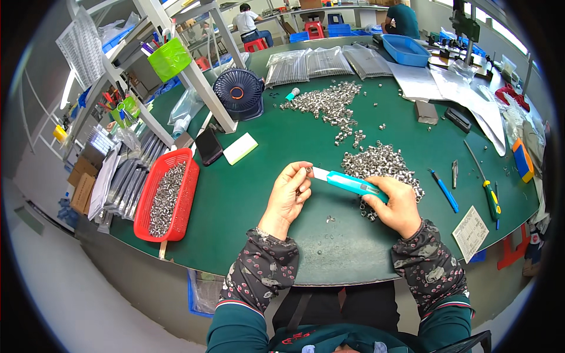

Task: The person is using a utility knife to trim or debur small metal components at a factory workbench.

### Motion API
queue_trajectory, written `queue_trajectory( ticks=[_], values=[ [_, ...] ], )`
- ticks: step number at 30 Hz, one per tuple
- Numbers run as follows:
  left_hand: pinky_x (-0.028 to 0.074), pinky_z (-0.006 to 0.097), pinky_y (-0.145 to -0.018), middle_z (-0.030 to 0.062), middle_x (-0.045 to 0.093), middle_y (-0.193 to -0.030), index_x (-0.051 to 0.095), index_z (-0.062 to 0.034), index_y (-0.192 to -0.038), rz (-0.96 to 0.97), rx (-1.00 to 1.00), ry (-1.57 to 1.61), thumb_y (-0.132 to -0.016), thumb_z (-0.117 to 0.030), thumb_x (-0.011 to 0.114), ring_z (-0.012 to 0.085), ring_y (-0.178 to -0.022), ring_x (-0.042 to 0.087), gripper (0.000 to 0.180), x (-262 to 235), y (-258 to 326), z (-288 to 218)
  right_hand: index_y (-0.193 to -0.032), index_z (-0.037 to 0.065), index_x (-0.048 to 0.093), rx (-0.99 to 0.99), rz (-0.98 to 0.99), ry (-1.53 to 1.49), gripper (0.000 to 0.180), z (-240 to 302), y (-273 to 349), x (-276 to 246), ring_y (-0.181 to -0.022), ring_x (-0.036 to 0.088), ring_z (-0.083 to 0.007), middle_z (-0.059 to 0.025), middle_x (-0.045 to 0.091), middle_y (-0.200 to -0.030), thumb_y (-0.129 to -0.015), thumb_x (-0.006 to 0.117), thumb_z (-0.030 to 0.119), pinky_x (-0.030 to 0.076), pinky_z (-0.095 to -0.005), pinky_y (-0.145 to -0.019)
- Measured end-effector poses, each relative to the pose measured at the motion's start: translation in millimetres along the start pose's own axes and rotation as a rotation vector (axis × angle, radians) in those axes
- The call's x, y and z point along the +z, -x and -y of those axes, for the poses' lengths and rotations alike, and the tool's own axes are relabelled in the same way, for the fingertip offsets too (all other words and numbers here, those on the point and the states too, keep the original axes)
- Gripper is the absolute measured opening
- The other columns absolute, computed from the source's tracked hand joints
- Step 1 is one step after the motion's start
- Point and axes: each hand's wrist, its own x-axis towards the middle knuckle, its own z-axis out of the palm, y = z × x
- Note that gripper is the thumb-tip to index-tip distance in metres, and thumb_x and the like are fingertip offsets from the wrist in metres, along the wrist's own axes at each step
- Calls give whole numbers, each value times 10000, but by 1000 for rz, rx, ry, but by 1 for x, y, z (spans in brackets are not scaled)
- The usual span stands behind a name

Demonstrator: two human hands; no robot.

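Note:
In my right hand [400, 205] is a teal utility knife [353, 183], gripped around its handle, with its blade pointing left. The blade tip meets or nearly meets a small metal ring [309, 170] pinched between the thumb and forefinger of my left hand [285, 200]. The other fingers of that hand curl inward, and something small and metallic shows among them. Just beyond my right hand lies a heap of small metal rings [379, 162], partly hidden by the hand and knife. A few tiny bits [331, 219] lie on the green tabletop [347, 253] between my forearms.
Farther back spreads a second pile of metal parts [329, 106]. At left stand a red basket [189, 197] of parts, a dark fan [238, 93], a black phone-like object [209, 146] and a pale pad [240, 148]. To the right lie a screwdriver [489, 197], a blue tool [444, 191] and a paper [471, 234].

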Motion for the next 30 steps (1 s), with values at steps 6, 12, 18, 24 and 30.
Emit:
queue_trajectory(
  ticks=[6, 12, 18, 24, 30],
  values=[
    [292, 154, -417, 32, 512, -825, 546, -22, -998, -8, 5, -7, -889, -109, 515, 47, -572, 384, 143, 0, -1, 1, -948, 64, 620, 16, 30, -13, 276, -2, 0, 0, -653, 597, -276, -112, 612, -773, -717, 655, 211, 467, -355, -584],
    [294, 156, -418, 25, 500, -810, 551, -22, -999, -36, 39, -83, -890, -117, 517, 45, -570, 383, 148, 4, 0, 0, -949, 59, 623, 23, 49, -28, 282, -3, 0, 0, -649, 598, -279, -115, 615, -776, -715, 658, 213, 469, -352, -587],
    [276, 154, -400, 14, 478, -758, 556, -27, -954, -56, -14, -78, -896, -160, 518, 41, -551, 377, 150, 4, 1, 0, -953, 59, 623, 0, 37, -31, 286, -3, 0, 0, -649, 599, -280, -117, 617, -781, -716, 658, 215, 469, -352, -580],
    [268, 152, -391, 4, 472, -728, 547, -34, -904, -54, -33, -68, -899, -203, 516, 37, -536, 372, 171, 2, 1, 2, -952, 60, 623, 19, 47, -32, 286, -1, 1, -1, -671, 604, -279, -118, 618, -788, -715, 660, 216, 471, -348, -587],
    [262, 145, -380, 11, 484, -723, 535, -40, -890, -74, 5, -123, -903, -208, 509, 31, -520, 366, 170, 6, 2, 1, -960, 51, 617, 25, -58, -54, 286, 1, -1, -2, -700, 612, -279, -122, 622, -812, -715, 665, 190, 479, -338, -615]
  ],
)
